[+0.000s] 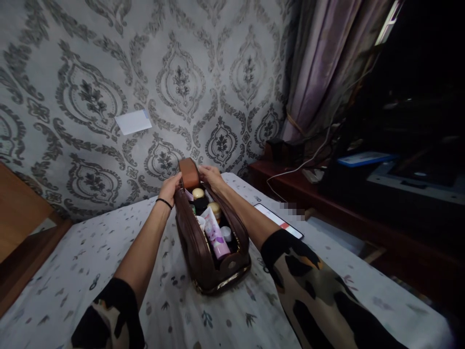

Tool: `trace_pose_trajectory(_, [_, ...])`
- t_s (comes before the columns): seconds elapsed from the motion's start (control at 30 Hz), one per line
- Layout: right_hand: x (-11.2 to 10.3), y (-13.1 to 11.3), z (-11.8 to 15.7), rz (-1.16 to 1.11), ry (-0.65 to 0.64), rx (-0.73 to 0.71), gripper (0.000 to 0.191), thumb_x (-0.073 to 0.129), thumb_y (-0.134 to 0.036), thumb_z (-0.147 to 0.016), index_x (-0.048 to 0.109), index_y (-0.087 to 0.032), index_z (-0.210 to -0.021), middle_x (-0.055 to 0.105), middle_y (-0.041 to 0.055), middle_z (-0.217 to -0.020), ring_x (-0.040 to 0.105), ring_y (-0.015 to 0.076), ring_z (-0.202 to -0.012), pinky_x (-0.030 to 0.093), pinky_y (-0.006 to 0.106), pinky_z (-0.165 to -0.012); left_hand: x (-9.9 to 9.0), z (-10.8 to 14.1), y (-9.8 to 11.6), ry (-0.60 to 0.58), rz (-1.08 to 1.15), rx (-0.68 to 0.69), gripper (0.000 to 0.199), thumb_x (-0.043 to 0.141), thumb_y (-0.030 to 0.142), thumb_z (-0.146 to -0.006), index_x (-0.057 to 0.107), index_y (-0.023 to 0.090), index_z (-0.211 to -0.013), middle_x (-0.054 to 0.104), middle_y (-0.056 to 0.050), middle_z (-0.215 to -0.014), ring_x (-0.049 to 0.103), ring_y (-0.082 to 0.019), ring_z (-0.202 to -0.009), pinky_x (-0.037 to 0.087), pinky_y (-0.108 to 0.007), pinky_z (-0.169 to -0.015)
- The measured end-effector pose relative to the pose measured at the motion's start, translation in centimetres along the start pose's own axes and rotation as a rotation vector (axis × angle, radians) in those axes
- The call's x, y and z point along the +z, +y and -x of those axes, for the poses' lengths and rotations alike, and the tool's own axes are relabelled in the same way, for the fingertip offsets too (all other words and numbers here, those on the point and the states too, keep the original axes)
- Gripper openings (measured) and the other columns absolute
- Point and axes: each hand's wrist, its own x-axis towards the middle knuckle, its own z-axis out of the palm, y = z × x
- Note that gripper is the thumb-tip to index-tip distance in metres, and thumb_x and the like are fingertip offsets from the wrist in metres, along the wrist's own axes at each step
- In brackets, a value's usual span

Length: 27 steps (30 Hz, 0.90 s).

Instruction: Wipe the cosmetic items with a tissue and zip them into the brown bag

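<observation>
A dark brown zippered bag [192, 242] stands open on the patterned bedsheet. Inside it lie a pink and white tube [217, 235], round cream-lidded jars and other small containers. At the bag's far end rises a lighter brown strap or flap [189, 173]. My left hand [170, 188] is closed on the bag's far left edge, beside the strap, with a black band round the wrist. My right hand [213, 178] is closed on the far right edge, its fingertips near the strap's other side.
A phone [278, 220] with a lit screen lies right of the bag. Patterned wallpaper with a white paper [133, 122] is behind. Dark red furniture [290, 182] with a white cable stands right, wooden furniture [22, 208] left. A purple curtain [319, 63] hangs at the back.
</observation>
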Motion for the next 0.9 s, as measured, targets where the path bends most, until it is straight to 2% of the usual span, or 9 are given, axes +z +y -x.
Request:
trace_pose_trajectory(0.1, [0.0,-0.4,0.5,-0.026,-0.054,-0.020,0.021,0.071,-0.033,-0.077,0.060,-0.016,-0.072,0.061,-0.0021,-0.060,0.057,0.0104,-0.055,0.046,0.022,-0.059,0.7,0.1,0.7,0.018,-0.043,0.046,0.040,0.077,0.029,-0.065,0.070,0.014,-0.101,0.072,-0.004,-0.080,0.065,-0.015,-0.067,0.047,-0.025,-0.062])
trace_pose_trajectory(0.2, [0.1,-1.2,1.1,-0.048,-0.103,-0.061,0.025,0.077,-0.036,-0.069,0.061,-0.017,-0.072,0.065,-0.0025,-0.067,0.060,0.0111,-0.062,0.048,0.023,-0.065,1.1,0.6,1.4,0.028,-0.083,0.104,0.049,0.076,0.023,-0.063,0.067,0.019,-0.111,0.071,0.000,-0.082,0.064,-0.015,-0.069,0.044,-0.024,-0.061])
trace_pose_trajectory(0.33, [0.5,-2.2,1.8,-0.067,-0.170,-0.115,0.021,0.074,-0.032,-0.065,0.065,-0.019,-0.079,0.071,-0.0026,-0.079,0.063,0.0121,-0.074,0.048,0.023,-0.072,1.5,2.0,2.1,0.013,-0.139,0.194,0.036,0.073,0.028,-0.066,0.069,0.019,-0.101,0.068,0.000,-0.081,0.060,-0.013,-0.068,0.039,-0.022,-0.059])
trace_pose_trajectory(0.47, [0.8,-2.8,2.5,-0.041,-0.218,-0.139,0.017,0.068,-0.029,-0.064,0.065,-0.018,-0.075,0.070,-0.0017,-0.074,0.061,0.0130,-0.070,0.048,0.025,-0.070,1.9,3.5,2.3,-0.020,-0.191,0.322,0.025,0.071,0.037,-0.070,0.067,0.016,-0.084,0.062,0.001,-0.074,0.054,-0.012,-0.067,0.039,-0.021,-0.061])
trace_pose_trajectory(0.6, [0.2,-3.3,3.6,0.010,-0.217,-0.163,0.017,0.064,-0.028,-0.062,0.067,-0.017,-0.075,0.070,-0.0015,-0.072,0.060,0.0135,-0.070,0.046,0.024,-0.067,2.2,4.7,2.0,-0.036,-0.245,0.439,0.028,0.068,0.044,-0.074,0.060,0.017,-0.072,0.053,0.004,-0.066,0.049,-0.012,-0.065,0.040,-0.022,-0.062])
trace_pose_trajectory(0.8, [-0.8,-4.0,6.4,0.081,-0.233,-0.213,0.015,0.064,-0.030,-0.061,0.067,-0.019,-0.071,0.070,-0.0020,-0.073,0.061,0.0151,-0.074,0.047,0.024,-0.070,2.4,6.7,1.7,-0.103,-0.351,0.540,0.024,0.063,0.042,-0.079,0.063,0.018,-0.080,0.059,0.002,-0.070,0.056,-0.014,-0.070,0.046,-0.025,-0.069])
trace_pose_trajectory(0.9, [-1.1,-4.5,8.1,0.109,-0.280,-0.223,0.017,0.070,-0.033,-0.061,0.066,-0.019,-0.068,0.068,-0.0018,-0.067,0.060,0.0161,-0.068,0.048,0.026,-0.064,2.5,7.7,1.7,-0.116,-0.396,0.586,0.020,0.062,0.036,-0.081,0.067,0.018,-0.088,0.068,-0.001,-0.083,0.063,-0.018,-0.084,0.049,-0.029,-0.080])
